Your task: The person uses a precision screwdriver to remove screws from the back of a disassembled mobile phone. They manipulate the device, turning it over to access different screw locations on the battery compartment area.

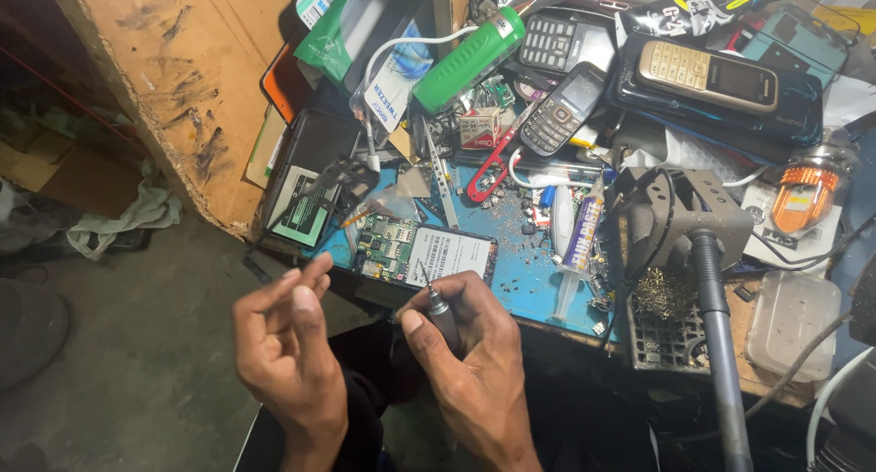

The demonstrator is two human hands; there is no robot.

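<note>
While the left hand point(285, 351) is hovering just off the front edge of the tabletop point(534, 289), its fingers point(306, 300) are curling loosely with the tips nearly meeting, holding nothing that can be made out. Right beside it, the right hand point(470, 349) is pinching a slim grey screwdriver point(438, 306), fingers closing around the barrel like a pen so the fine tip is angling down toward the opened phone point(424, 253). That phone is lying flat at the near edge, back off, green circuit board showing beside a white barcoded label. Behind it, a clear packet with a white card is leaning by a green cylinder point(467, 59); a small red-and-white box point(480, 127) is sitting further back. Rightward, a white tube point(578, 239) is lying near the soldering stand point(680, 221), and keypad phones point(707, 75) are piling at the rear.
</note>
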